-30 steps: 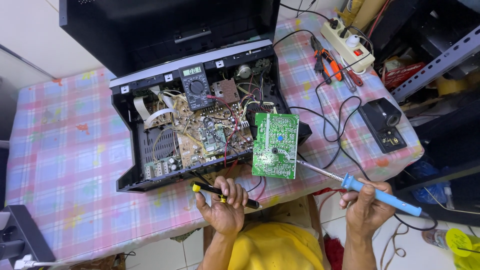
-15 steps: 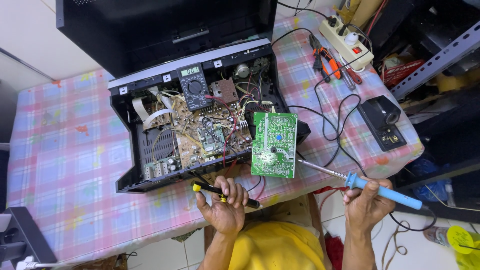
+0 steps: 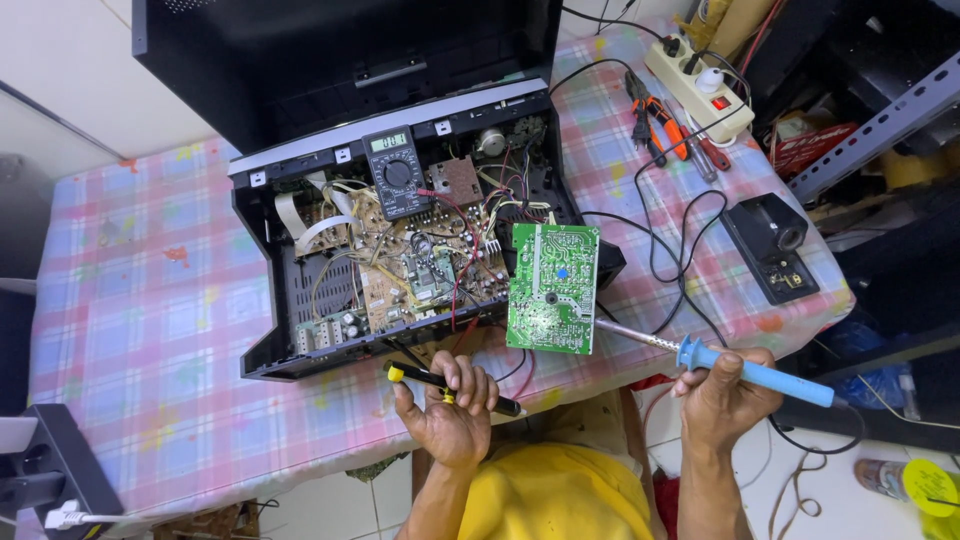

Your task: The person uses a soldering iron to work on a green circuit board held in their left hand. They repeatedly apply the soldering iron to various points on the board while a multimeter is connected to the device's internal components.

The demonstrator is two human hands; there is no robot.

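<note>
The right hand (image 3: pixel 722 392) is gripping a blue soldering iron (image 3: pixel 745 368), its tip touching the green circuit board (image 3: pixel 552 288) beyond the fingers; the left hand (image 3: pixel 447 412) is clasping a yellow-tipped tool (image 3: pixel 440 381). Soldering seems underway, calling for steadiness.

From my feed, a table (image 3: pixel 130 330) under a pink and blue checked cloth fills the middle. At two o'clock stands a grey metal shelf rack (image 3: pixel 880 110). Pale floor tiles (image 3: pixel 320 505) show at six o'clock, a cream wall (image 3: pixel 70 70) at ten.
</note>
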